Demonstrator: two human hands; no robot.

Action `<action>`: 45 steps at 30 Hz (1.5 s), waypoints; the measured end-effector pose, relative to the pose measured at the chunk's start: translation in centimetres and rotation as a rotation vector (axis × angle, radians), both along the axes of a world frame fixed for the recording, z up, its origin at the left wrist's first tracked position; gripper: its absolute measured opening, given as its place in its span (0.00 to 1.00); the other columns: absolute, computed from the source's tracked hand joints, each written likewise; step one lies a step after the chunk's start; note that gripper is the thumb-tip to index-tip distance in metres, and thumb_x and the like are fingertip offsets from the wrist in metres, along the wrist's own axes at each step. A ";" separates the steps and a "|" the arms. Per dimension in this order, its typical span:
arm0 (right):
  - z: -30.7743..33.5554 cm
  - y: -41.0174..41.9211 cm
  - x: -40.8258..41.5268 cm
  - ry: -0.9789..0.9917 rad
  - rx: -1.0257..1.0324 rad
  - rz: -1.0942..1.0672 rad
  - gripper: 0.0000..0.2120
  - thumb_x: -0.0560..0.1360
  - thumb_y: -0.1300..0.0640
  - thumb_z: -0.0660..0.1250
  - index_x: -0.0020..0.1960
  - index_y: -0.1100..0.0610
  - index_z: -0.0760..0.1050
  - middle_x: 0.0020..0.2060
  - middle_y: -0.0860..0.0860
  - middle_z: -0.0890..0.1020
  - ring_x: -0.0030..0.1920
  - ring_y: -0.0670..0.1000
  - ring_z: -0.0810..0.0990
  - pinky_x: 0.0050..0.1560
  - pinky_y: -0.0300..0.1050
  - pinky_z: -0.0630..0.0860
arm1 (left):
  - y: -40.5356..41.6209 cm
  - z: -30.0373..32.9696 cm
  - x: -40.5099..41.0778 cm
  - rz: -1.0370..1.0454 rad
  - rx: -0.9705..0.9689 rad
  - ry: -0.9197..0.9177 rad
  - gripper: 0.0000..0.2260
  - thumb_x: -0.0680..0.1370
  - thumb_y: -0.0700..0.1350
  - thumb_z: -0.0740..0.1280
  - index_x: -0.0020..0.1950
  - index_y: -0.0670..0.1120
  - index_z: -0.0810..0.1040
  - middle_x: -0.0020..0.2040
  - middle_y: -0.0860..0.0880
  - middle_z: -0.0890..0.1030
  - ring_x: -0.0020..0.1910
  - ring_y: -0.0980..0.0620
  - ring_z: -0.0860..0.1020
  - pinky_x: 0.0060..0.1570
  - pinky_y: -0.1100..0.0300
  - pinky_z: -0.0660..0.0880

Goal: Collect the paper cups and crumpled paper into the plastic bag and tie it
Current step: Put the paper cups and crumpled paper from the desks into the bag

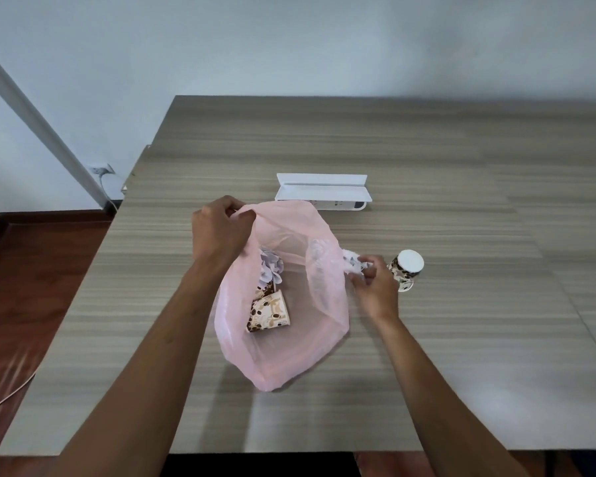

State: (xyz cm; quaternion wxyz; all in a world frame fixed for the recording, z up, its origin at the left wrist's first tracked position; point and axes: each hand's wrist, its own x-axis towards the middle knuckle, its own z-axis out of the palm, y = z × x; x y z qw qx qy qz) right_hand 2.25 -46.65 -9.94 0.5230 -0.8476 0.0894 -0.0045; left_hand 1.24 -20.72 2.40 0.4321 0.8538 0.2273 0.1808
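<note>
Left hand (219, 232) gripping pink plastic bag (289, 356) rim at ten o'clock; right hand (372, 280) pinching crumpled paper (353, 262) at three (paper cup (406, 270) just beyond).

Lying partly veiled behind the pink plastic bag (324, 297) wall: crumpled paper (353, 265); partly hiding beside it, behind the right hand (372, 287), a paper cup (406, 270).

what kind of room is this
Probably an office or meeting room, though a plain room at home is possible: a long wood-grain table, a white pop-up power socket box set on it, bare pale walls, and a wall outlet with a plugged-in cable.
</note>
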 end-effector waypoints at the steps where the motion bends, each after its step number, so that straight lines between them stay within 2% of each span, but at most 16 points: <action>1: 1.6 0.0 -0.5 -0.032 0.048 0.003 0.15 0.73 0.65 0.70 0.57 0.55 0.75 0.43 0.53 0.83 0.40 0.52 0.82 0.43 0.43 0.77 | 0.2 0.3 -0.1 -0.011 -0.002 0.005 0.05 0.71 0.42 0.68 0.42 0.47 0.84 0.34 0.52 0.82 0.36 0.50 0.81 0.37 0.63 0.75; 4: 6.8 -0.4 -2.1 -0.096 0.260 0.165 0.15 0.72 0.65 0.72 0.55 0.50 0.77 0.38 0.51 0.83 0.34 0.49 0.81 0.38 0.42 0.79 | 0.7 1.2 -0.6 -0.064 -0.004 0.027 0.07 0.70 0.41 0.67 0.43 0.46 0.85 0.33 0.49 0.83 0.28 0.47 0.82 0.34 0.55 0.81; 6: 9.7 -0.9 -3.2 -0.064 0.345 0.364 0.18 0.70 0.63 0.75 0.53 0.45 0.78 0.38 0.46 0.83 0.37 0.47 0.82 0.40 0.40 0.79 | 1.0 1.6 -1.0 -0.082 0.006 0.032 0.08 0.70 0.41 0.66 0.42 0.47 0.85 0.32 0.49 0.83 0.25 0.47 0.81 0.31 0.53 0.81; 9: 11.9 0.2 -4.7 0.057 0.261 0.612 0.19 0.67 0.59 0.79 0.52 0.42 0.79 0.38 0.42 0.82 0.42 0.44 0.80 0.45 0.36 0.77 | 1.3 2.1 -1.7 -0.091 0.006 0.054 0.11 0.68 0.41 0.63 0.41 0.48 0.85 0.30 0.50 0.82 0.22 0.49 0.80 0.24 0.55 0.79; 12: 11.6 3.6 -6.0 0.099 0.063 0.721 0.18 0.68 0.62 0.78 0.53 0.47 0.79 0.38 0.43 0.81 0.38 0.41 0.79 0.43 0.36 0.75 | 1.4 2.3 -2.4 -0.113 0.006 0.065 0.14 0.67 0.38 0.61 0.41 0.49 0.85 0.29 0.53 0.81 0.19 0.53 0.77 0.18 0.62 0.74; 17: 11.4 6.9 -8.1 0.275 0.193 0.986 0.18 0.68 0.60 0.79 0.54 0.48 0.79 0.41 0.49 0.81 0.41 0.46 0.79 0.49 0.42 0.76 | 1.6 2.3 -2.9 -0.134 0.008 0.076 0.14 0.69 0.37 0.59 0.41 0.48 0.84 0.28 0.52 0.81 0.20 0.50 0.78 0.19 0.62 0.74; 20: 11.5 7.4 -8.9 0.404 0.109 1.144 0.18 0.68 0.58 0.78 0.53 0.44 0.78 0.42 0.45 0.81 0.43 0.42 0.80 0.51 0.41 0.77 | 1.9 2.4 -2.9 -0.142 -0.004 0.074 0.14 0.69 0.37 0.58 0.39 0.48 0.83 0.27 0.49 0.81 0.19 0.50 0.78 0.18 0.62 0.73; 24: 9.5 8.6 -9.1 0.305 -0.307 0.866 0.17 0.69 0.60 0.75 0.55 0.48 0.78 0.45 0.48 0.81 0.38 0.43 0.80 0.43 0.46 0.83 | 2.2 2.7 -3.0 -0.161 -0.011 0.075 0.11 0.69 0.38 0.61 0.38 0.48 0.83 0.27 0.49 0.81 0.19 0.50 0.78 0.18 0.61 0.74; 26: 8.6 9.2 -8.8 0.245 -0.289 0.530 0.16 0.73 0.64 0.72 0.58 0.53 0.76 0.50 0.53 0.81 0.39 0.47 0.81 0.35 0.38 0.81 | 2.3 2.7 -3.1 -0.167 -0.022 0.072 0.09 0.69 0.38 0.64 0.38 0.48 0.82 0.26 0.52 0.80 0.18 0.51 0.77 0.16 0.64 0.71; 28: 7.9 9.2 -8.4 0.006 -0.313 0.167 0.15 0.75 0.65 0.69 0.60 0.56 0.75 0.52 0.56 0.82 0.42 0.50 0.82 0.36 0.34 0.76 | 2.5 2.6 -3.3 -0.180 -0.008 0.056 0.08 0.70 0.39 0.65 0.38 0.49 0.83 0.28 0.54 0.81 0.18 0.50 0.78 0.16 0.64 0.70; 30: 7.3 8.7 -8.0 -0.216 -0.328 -0.032 0.15 0.75 0.67 0.67 0.61 0.59 0.74 0.51 0.58 0.82 0.46 0.56 0.82 0.44 0.43 0.78 | 2.7 2.5 -3.4 -0.191 0.014 0.041 0.06 0.72 0.40 0.67 0.40 0.49 0.83 0.30 0.54 0.81 0.20 0.48 0.79 0.18 0.63 0.72; 32: 6.8 8.4 -7.8 -0.196 -0.318 0.047 0.15 0.75 0.64 0.69 0.61 0.57 0.74 0.50 0.57 0.82 0.46 0.56 0.83 0.47 0.47 0.80 | 2.7 2.4 -3.4 -0.198 0.021 0.039 0.05 0.73 0.42 0.68 0.40 0.49 0.83 0.31 0.54 0.82 0.22 0.46 0.80 0.21 0.60 0.75; 35: 5.6 9.1 -8.1 0.078 -0.321 0.291 0.14 0.74 0.52 0.72 0.58 0.49 0.75 0.44 0.48 0.83 0.41 0.49 0.83 0.44 0.47 0.82 | 2.5 2.3 -3.4 -0.206 0.016 0.045 0.05 0.72 0.42 0.67 0.41 0.49 0.82 0.32 0.54 0.81 0.21 0.48 0.79 0.21 0.61 0.74; 37: 4.8 9.8 -7.9 0.095 -0.331 0.259 0.15 0.73 0.50 0.73 0.58 0.49 0.76 0.41 0.46 0.82 0.41 0.48 0.82 0.47 0.45 0.80 | 2.2 2.1 -3.4 -0.212 0.007 0.053 0.06 0.72 0.41 0.66 0.41 0.48 0.83 0.32 0.53 0.81 0.20 0.49 0.79 0.20 0.62 0.73; 42: 3.8 10.6 -6.0 0.150 -0.260 0.253 0.24 0.77 0.52 0.69 0.71 0.57 0.71 0.63 0.53 0.80 0.65 0.52 0.76 0.64 0.38 0.67 | 1.3 2.1 -3.2 -0.229 0.006 0.051 0.06 0.73 0.41 0.67 0.42 0.47 0.84 0.34 0.49 0.84 0.22 0.46 0.80 0.22 0.61 0.74; 45: 3.7 9.7 -5.9 0.144 -0.207 0.287 0.18 0.77 0.51 0.67 0.66 0.51 0.76 0.58 0.51 0.83 0.58 0.49 0.81 0.59 0.33 0.69 | 0.6 2.1 -2.9 -0.236 -0.016 0.040 0.06 0.73 0.40 0.66 0.43 0.46 0.84 0.35 0.47 0.84 0.23 0.46 0.80 0.20 0.60 0.74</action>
